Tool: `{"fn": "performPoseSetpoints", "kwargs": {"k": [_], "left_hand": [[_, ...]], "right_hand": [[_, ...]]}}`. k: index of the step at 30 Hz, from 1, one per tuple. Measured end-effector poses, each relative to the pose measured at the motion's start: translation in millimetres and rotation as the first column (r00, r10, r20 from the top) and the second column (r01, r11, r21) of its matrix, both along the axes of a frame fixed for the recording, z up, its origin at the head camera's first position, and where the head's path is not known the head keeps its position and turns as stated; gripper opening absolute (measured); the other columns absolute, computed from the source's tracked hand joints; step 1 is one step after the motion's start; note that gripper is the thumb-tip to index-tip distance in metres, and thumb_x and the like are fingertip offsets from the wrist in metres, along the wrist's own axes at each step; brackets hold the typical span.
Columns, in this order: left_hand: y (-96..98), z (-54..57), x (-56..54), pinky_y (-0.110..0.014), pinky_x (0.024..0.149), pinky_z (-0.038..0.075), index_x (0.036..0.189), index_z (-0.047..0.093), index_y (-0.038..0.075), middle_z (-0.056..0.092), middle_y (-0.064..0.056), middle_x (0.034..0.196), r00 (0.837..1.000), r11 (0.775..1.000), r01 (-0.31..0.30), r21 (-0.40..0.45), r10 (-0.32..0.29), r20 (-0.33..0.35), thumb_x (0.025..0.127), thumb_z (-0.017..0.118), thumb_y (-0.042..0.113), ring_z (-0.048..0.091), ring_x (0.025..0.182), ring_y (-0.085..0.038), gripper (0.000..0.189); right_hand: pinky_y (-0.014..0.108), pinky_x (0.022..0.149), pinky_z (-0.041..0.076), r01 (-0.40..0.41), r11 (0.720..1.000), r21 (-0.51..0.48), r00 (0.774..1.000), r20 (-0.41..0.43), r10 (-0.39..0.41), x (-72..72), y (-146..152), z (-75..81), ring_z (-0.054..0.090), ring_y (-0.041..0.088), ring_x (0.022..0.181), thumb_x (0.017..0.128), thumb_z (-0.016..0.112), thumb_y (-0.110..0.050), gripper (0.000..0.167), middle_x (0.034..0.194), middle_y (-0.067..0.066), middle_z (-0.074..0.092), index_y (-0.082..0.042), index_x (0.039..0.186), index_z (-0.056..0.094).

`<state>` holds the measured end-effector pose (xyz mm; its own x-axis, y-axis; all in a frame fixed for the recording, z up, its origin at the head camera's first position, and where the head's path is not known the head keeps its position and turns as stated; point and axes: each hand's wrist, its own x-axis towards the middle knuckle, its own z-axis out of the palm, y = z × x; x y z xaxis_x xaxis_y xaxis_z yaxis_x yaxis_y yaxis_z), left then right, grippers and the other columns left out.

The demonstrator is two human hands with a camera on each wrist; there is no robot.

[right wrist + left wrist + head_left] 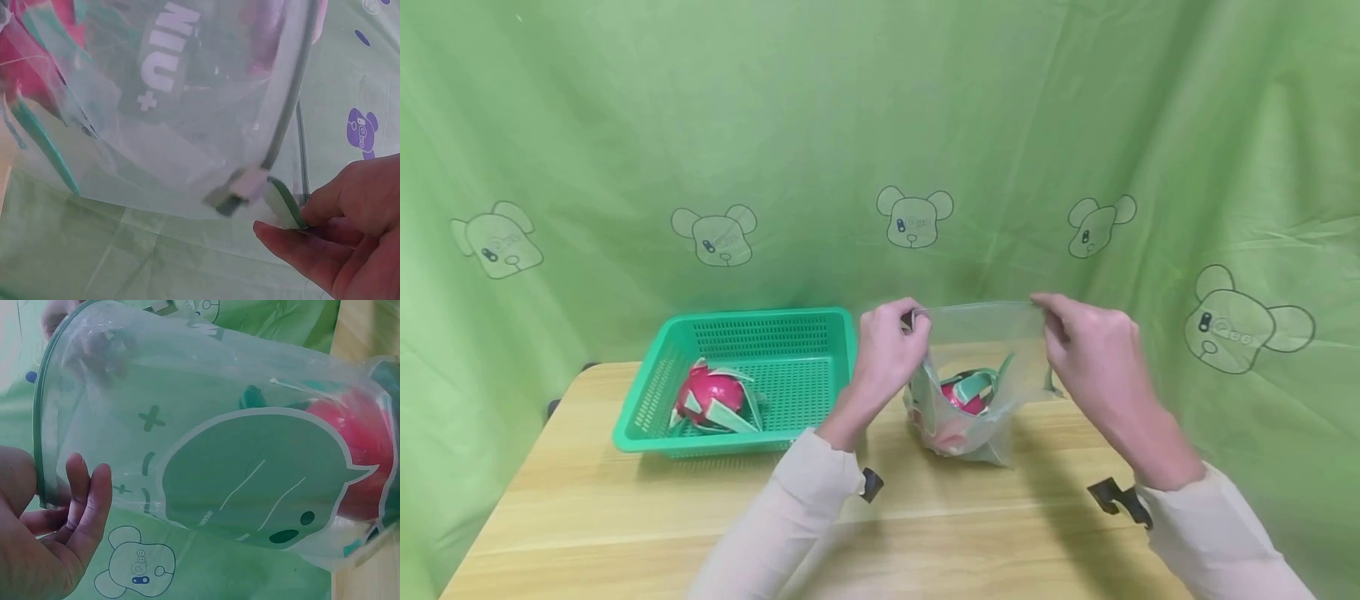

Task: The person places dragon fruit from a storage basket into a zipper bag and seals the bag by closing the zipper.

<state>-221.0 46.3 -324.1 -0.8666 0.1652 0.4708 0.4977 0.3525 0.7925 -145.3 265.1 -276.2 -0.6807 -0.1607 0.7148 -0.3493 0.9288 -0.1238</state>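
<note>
A clear plastic zip bag with a green-edged mouth stands on the table, its top stretched between both hands. Inside it lies a pink dragon fruit with green scales, also visible through the plastic in the left wrist view. My left hand pinches one top corner. At the opposite corner, my right hand grips the rim between thumb and fingers, close to a pale zip slider. A printed green cartoon shape covers one face of the bag in the left wrist view.
Left of the bag, a green perforated plastic basket holds another pink dragon fruit. Both stand on a light wooden table. Behind them hangs a green curtain with printed bear heads.
</note>
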Motion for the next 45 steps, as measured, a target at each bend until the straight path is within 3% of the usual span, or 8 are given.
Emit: {"fn": "performPoseSetpoints", "kwargs": {"k": [8,14,18,24,30,33,38,45], "left_hand": [[3.3,0.6,-0.4,-0.025,0.044,0.053,0.098,0.076,0.002,0.069,-0.005,0.076,0.998,0.999,0.031,0.044,-0.033,0.049,0.094,0.055,0.004,0.060,0.049,-0.012,0.021],[4.7,0.3,-4.6,-0.026,0.044,0.053,0.098,0.076,0.001,0.068,-0.004,0.071,0.998,0.997,0.012,0.075,-0.016,0.055,0.095,0.055,0.004,0.061,0.047,-0.012,0.021],[3.4,1.1,-10.1,-0.023,0.055,0.054,0.098,0.077,0.001,0.068,-0.005,0.079,1.000,0.999,-0.024,0.040,0.023,0.011,0.093,0.058,0.004,0.063,0.061,-0.013,0.020],[1.0,3.1,-19.7,-0.024,0.072,0.055,0.098,0.080,0.005,0.073,-0.007,0.090,0.997,0.997,-0.081,-0.002,0.081,-0.013,0.092,0.062,0.005,0.067,0.080,-0.017,0.019],[-3.8,11.6,-29.3,-0.025,0.063,0.055,0.102,0.080,0.006,0.074,-0.004,0.084,0.995,0.995,-0.095,0.020,0.094,0.033,0.095,0.063,0.008,0.064,0.067,-0.014,0.018],[-4.8,16.7,-34.2,-0.025,0.063,0.055,0.102,0.080,0.006,0.074,-0.004,0.083,0.994,0.995,-0.093,0.038,0.091,0.054,0.096,0.062,0.008,0.063,0.066,-0.014,0.019],[-5.3,22.9,-40.0,-0.028,0.064,0.055,0.093,0.080,0.009,0.074,-0.001,0.081,0.991,0.994,-0.096,0.061,0.090,0.095,0.095,0.062,0.009,0.065,0.069,-0.014,0.018],[-1.0,23.5,-42.3,-0.028,0.065,0.056,0.092,0.077,0.010,0.071,0.002,0.078,0.985,0.995,-0.079,0.053,0.070,0.159,0.097,0.060,0.009,0.065,0.071,-0.014,0.018]], "right_hand": [[0.027,0.038,0.041,0.045,0.998,-0.040,0.998,0.036,-0.043,3.2,4,-16.1,0.054,0.021,0.046,0.091,0.063,0.007,0.030,0.080,0.023,0.072,0.005,0.121,0.068],[0.029,0.036,0.045,0.065,0.993,-0.100,0.975,0.217,-0.042,11.6,14,-33.0,0.070,0.035,0.061,0.096,0.069,-0.008,0.050,0.095,0.031,0.071,0.002,0.142,0.052],[0.027,0.037,0.046,0.042,0.994,-0.097,0.956,0.294,-0.011,13.5,22,-34.6,0.066,0.026,0.055,0.093,0.068,0.002,0.062,0.088,0.027,0.072,0.000,0.149,0.044],[0.022,0.036,0.038,0.027,0.999,-0.034,0.947,0.320,-0.015,9.3,32,-19.0,0.045,0.012,0.044,0.087,0.063,0.015,0.058,0.073,0.016,0.065,0.007,0.143,0.049],[0.024,0.036,0.033,0.036,0.999,0.022,0.957,0.288,-0.041,-0.8,31,5.4,0.040,0.014,0.043,0.087,0.058,0.014,0.044,0.067,0.010,0.061,0.008,0.131,0.059],[0.026,0.036,0.033,0.047,0.998,0.040,0.948,0.312,-0.057,-3.6,29,16.6,0.041,0.016,0.044,0.089,0.057,0.012,0.034,0.077,0.020,0.068,0.008,0.122,0.065],[0.029,0.038,0.042,0.069,0.997,0.035,0.908,0.412,-0.078,-4.0,26,28.3,0.057,0.020,0.052,0.093,0.057,0.009,0.030,0.103,0.034,0.069,0.009,0.122,0.065],[0.028,0.041,0.050,0.076,0.997,0.001,0.848,0.526,-0.065,-5.7,24,27.5,0.068,0.024,0.062,0.093,0.056,0.011,0.037,0.106,0.037,0.067,0.013,0.130,0.058]]}}
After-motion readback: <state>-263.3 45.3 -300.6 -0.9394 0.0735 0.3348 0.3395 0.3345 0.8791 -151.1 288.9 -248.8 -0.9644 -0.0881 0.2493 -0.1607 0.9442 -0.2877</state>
